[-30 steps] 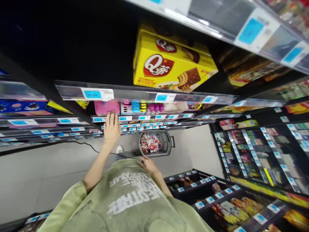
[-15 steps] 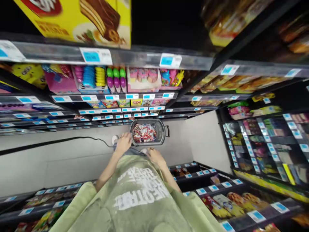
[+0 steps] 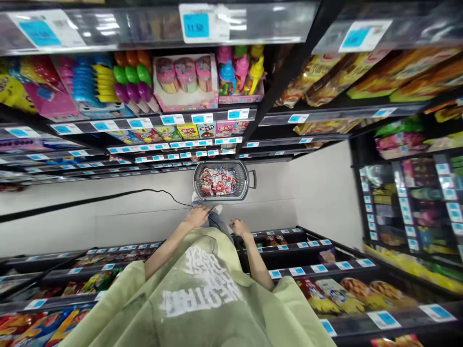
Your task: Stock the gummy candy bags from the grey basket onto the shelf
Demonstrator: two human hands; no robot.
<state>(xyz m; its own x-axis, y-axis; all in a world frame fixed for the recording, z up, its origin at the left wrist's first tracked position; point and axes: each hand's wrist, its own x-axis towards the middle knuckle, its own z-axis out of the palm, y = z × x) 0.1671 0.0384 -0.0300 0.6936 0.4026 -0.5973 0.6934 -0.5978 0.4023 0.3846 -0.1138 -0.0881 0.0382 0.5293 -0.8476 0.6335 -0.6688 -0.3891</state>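
left hand (image 3: pixel 197 216): located at 7 o'clock from the grey basket (image 3: pixel 241 179), fingers loosely bent over or beside the black cable (image 3: pixel 144 191); whether it grips the cable cannot be told. right hand (image 3: pixel 238 226): located at 5 o'clock, fingers partly curled; whether it holds anything cannot be told. the hands are apart from each other and from the basket. the basket stands on the floor (image 3: pixel 275 205), its handle (image 3: pixel 254 179) at 3 o'clock, and contains wrapped packets (image 3: pixel 219 182), largely red and white. the cable enters from 9 o'clock. white shoe (image 3: pixel 217 208): just beside the basket, 6 o'clock. pink box (image 3: pixel 188 100): on a shelf, 11 o'clock.
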